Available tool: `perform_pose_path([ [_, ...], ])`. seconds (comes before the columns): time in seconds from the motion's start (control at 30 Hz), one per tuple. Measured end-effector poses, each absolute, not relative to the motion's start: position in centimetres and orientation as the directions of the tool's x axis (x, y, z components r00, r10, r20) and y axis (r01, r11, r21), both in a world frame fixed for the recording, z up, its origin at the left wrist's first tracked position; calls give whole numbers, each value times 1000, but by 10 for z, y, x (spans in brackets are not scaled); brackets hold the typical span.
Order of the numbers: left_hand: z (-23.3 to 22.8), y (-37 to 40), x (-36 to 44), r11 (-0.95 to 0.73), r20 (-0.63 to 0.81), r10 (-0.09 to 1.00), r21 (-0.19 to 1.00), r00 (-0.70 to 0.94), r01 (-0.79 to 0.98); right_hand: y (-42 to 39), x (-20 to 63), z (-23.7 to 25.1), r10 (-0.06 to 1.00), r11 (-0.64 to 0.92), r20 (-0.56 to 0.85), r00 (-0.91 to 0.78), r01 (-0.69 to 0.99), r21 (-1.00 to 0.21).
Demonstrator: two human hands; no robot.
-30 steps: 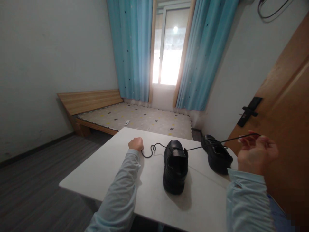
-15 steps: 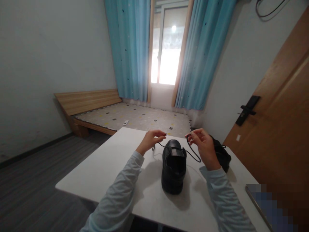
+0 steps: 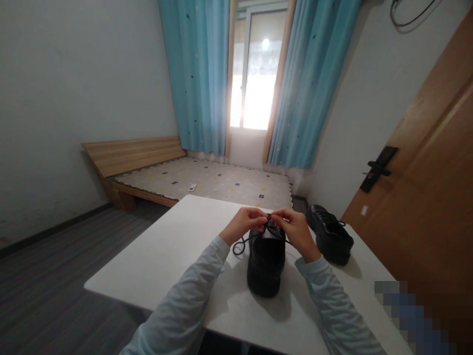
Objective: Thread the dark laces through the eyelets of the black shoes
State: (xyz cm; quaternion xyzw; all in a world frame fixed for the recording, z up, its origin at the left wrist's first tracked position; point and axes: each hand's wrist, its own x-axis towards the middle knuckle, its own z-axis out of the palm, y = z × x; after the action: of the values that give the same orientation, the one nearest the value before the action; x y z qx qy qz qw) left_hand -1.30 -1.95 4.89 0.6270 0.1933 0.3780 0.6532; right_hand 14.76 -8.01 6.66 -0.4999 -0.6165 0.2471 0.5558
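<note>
Head view: left hand (image 3: pixel 244 226) and right hand (image 3: pixel 295 230) meet over the near black shoe (image 3: pixel 266 264), fingertips pinched on the black lace (image 3: pixel 242 243) at its tongue. The shoe stands upright mid-table (image 3: pixel 166 256), heel toward 6 o'clock. Slack lace loops toward 9 o'clock. Second black shoe (image 3: pixel 330 240) sits at 3 o'clock, apart. Bed (image 3: pixel 207 181) at 12 o'clock.
</note>
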Motion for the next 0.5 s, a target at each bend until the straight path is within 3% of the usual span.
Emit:
perform_pose_path([
  [0.5,46,-21,-12,30,128,720,976,682,-215,-80,148,66,891,371,440,110,381,-847],
])
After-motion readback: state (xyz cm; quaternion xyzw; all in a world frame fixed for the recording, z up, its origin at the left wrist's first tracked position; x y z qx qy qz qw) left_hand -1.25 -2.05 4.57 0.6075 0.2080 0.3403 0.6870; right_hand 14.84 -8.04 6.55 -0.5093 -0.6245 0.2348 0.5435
